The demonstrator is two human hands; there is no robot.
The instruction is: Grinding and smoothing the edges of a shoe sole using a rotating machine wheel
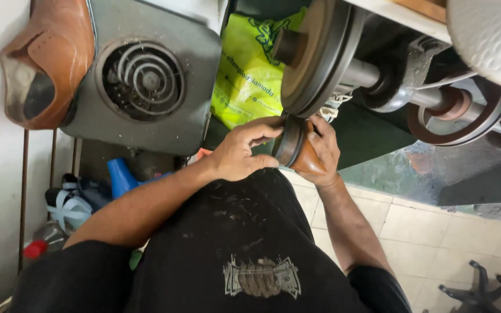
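Two hands on one shoe here, dead centre of the frame, right under the big grinding wheel (314, 55) that hangs off the machine shaft (378, 75) in the upper middle. From where I'm watching, the left hand (242, 152) has its grip curled over the near side of the brown shoe (304, 156), fingers pressed down on the dark sole edge, and the right hand (325, 149) is cupped round the far side with its grip closed on the tan leather. The shoe sits on its side, sole rim turned up toward the wheel's lower edge, touching it or just shy of it, can't tell which. My read is this is the edge-sanding step, mid-way, and the next bit would call for a slow steady roll of the shoe so the rim meets the wheel evenly, both grips staying tight. Shoe itself: smooth orange-brown upper, a thick dark banded sole, looks stiff and a bit dusty. Another tan shoe (44, 64) sits on a rack at upper left beside a grey vent housing (146, 78), and a yellow-green plastic bag (247, 75) is stuffed behind the wheel. Pale floor tiles (413, 232) lower right.
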